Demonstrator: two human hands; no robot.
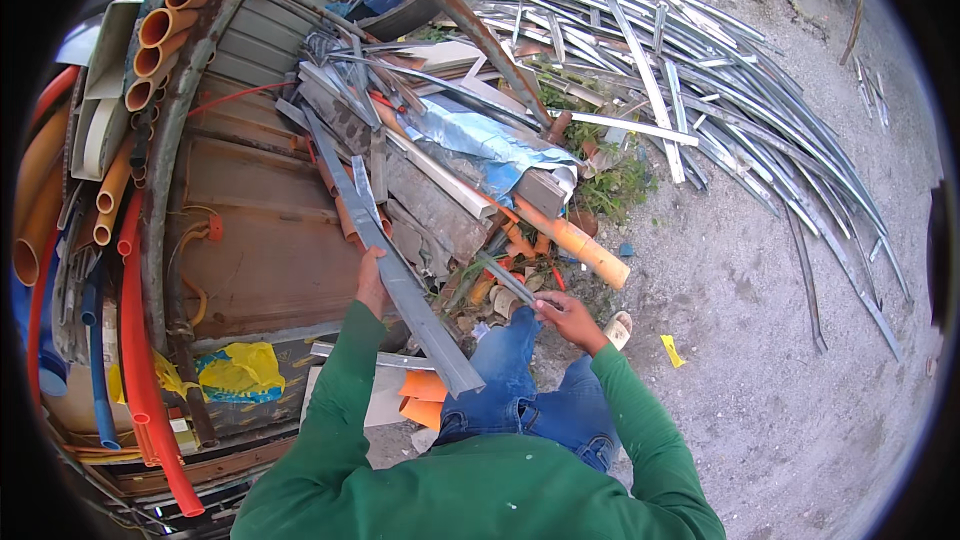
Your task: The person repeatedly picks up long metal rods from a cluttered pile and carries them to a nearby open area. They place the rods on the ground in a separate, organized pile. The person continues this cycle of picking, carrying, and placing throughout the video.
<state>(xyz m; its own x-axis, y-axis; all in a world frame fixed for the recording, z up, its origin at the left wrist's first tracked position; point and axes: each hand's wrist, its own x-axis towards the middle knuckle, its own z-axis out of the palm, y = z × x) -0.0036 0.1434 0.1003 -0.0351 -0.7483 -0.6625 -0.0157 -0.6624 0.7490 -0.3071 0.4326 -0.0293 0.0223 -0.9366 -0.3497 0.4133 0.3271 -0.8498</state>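
My left hand (pixel 372 282) is closed round the left edge of a long grey metal channel (pixel 405 285). The channel slants from the scrap heap down to the front of my jeans, its near end close to my lap. In my right hand (pixel 570 320), the fingers pinch the near end of a narrower grey metal strip (pixel 506 278). This strip runs away to the upper left, and its far end is lost among the debris. An orange plastic pipe (pixel 585 248) lies just beyond my right hand.
Many thin metal profiles (pixel 690 70) spread over the gravel at the far right. Boards and a blue sheet (pixel 470 135) cover the heap ahead. On the left, a rack post (pixel 160 200) stands beside orange pipes (pixel 155 30) and a red pipe (pixel 145 370). A yellow scrap (pixel 672 350) lies right.
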